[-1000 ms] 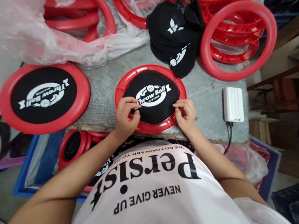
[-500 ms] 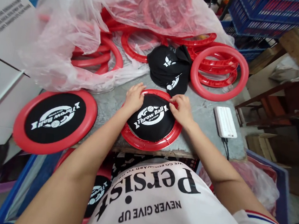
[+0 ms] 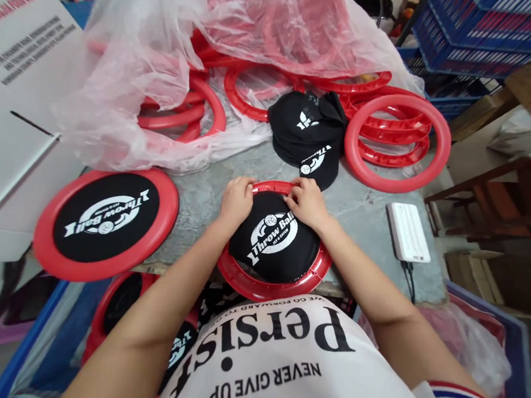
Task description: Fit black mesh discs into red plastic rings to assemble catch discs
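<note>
A black fabric disc (image 3: 283,251) printed "Throw Ball" lies over a red plastic ring (image 3: 270,290) at the table's near edge. My left hand (image 3: 237,204) is closed on the ring's upper left, its fingertips at the fabric's border. On the top rim, my right hand (image 3: 308,202) has its fingers bent and pressed together on the fabric's edge, covering part of the print. A gap shows between fabric and ring at the lower left. Just beyond my hands sits a pile of black fabric discs (image 3: 295,133).
A finished-looking red and black disc (image 3: 104,215) lies at left, beside a white carton (image 3: 11,112). Behind are red rings (image 3: 394,180) and a clear plastic bag (image 3: 130,86). A white power bank (image 3: 407,231) with a cable lies right. Blue crates (image 3: 468,49) are stacked beyond.
My right hand has moved left along the rim toward my left hand. The fabric's print is tilted more steeply, and the ring sits closer to my body. The camera view has shifted slightly.
</note>
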Available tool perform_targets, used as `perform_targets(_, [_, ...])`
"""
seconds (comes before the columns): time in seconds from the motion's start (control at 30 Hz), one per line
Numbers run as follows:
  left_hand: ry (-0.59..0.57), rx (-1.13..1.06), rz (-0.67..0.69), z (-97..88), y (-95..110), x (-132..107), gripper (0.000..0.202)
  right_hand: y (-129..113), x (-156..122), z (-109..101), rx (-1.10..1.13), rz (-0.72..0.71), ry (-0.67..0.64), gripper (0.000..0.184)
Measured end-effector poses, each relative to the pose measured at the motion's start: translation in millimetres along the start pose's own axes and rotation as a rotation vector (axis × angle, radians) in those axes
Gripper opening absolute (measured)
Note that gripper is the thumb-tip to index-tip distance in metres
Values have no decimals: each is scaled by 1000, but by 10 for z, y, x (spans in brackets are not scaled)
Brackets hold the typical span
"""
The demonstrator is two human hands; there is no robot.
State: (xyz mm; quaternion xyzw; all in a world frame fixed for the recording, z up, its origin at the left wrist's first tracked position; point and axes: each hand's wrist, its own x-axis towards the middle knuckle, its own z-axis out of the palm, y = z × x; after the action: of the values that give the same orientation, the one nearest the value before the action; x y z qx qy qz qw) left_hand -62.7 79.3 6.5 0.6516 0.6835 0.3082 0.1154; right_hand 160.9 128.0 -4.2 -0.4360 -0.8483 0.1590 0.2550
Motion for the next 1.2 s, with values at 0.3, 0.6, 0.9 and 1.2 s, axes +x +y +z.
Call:
perform_targets(0.3, [-31, 263, 108, -170, 3, -432, 10, -154, -448, -34, -54, 193, 198, 13])
perform_targets(0.6, [-159, 112, 331, -105, -78, -71, 25, -467, -912, -42, 16, 220, 100, 17])
perform_targets(0.9, [-338, 196, 398, -101, 106, -116, 28, -622, -522, -297, -13, 52, 73, 21])
perform_targets(1.2, [-343, 308, 346, -18, 143, -204, 18, -333, 252, -9, 105, 58, 68, 12])
